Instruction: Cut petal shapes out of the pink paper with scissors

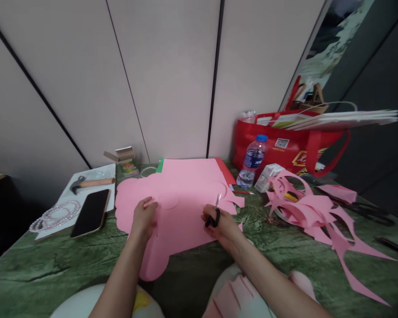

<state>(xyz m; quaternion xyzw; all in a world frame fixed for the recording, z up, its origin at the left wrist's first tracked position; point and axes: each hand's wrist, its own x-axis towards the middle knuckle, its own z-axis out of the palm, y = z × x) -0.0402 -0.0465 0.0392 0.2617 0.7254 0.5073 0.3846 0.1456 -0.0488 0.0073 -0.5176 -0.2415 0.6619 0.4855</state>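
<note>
A large pink paper sheet with scalloped, rounded edges lies before me, partly over more pink paper at the back. My left hand pinches the sheet at its left part, beside a curved outline in the paper. In my right hand is a pair of small scissors with black handles, blades pointing up and away over the sheet's right part. Cut edges and a narrow strip show just right of the blades. Whether the blades are apart is too small to tell.
Pink paper scraps are heaped at the right, near a water bottle and a red bag. At left lie a phone, a hammer and bead strings. A small opened box stands behind, by the wall.
</note>
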